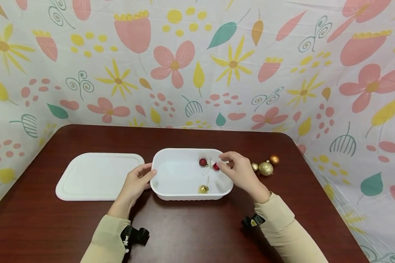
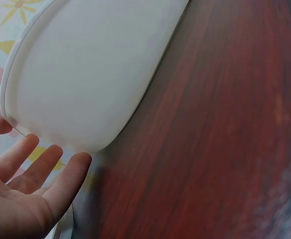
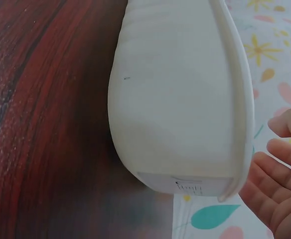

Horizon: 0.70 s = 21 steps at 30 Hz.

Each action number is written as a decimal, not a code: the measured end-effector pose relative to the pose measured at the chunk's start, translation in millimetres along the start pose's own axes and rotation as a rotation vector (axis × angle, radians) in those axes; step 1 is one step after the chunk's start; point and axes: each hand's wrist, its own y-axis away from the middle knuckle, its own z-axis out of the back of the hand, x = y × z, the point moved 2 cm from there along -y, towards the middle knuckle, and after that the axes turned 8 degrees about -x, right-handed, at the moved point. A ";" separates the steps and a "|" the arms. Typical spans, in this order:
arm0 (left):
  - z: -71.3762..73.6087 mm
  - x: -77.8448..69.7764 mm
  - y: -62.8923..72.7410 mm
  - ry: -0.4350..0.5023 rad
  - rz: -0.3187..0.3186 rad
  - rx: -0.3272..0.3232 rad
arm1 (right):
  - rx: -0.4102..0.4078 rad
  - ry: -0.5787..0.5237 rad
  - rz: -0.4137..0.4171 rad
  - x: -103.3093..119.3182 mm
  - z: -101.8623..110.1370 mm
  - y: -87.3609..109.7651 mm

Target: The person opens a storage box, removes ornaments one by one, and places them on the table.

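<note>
A white plastic tub (image 1: 181,197) stands on the table in the head view. My left hand (image 1: 135,185) grips its left end, thumb over the rim and fingertips against the outer wall. Over the right end hovers my right hand (image 1: 240,171), its fingers loosely bent; the right wrist view shows nothing in them. Inside the tub lie a dark red bauble (image 1: 202,162), another red bauble (image 1: 215,167) partly under the right fingertips, and a gold bauble (image 1: 203,189) with a string loop. A label (image 3: 185,184) sticks to the tub's outer end.
A flat white lid (image 1: 98,177) lies on the table left of the tub. Right of my right hand sit a glittery gold bauble (image 1: 266,168), a small gold bauble (image 1: 255,167) and a copper bauble (image 1: 274,160). A floral cloth (image 1: 191,73) hangs behind the dark wooden table (image 1: 184,233).
</note>
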 end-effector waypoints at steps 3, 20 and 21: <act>-0.3 0.3 -0.8 -0.005 0.016 -0.001 | 0.003 -0.011 0.014 -0.5 -4.1 -1.8; -0.2 -1.9 0.7 0.010 -0.007 -0.004 | 0.143 -0.009 0.082 8.0 -20.8 -2.3; 0.0 -1.9 0.7 0.010 -0.008 -0.003 | 0.158 -0.006 0.090 9.1 -21.1 -2.0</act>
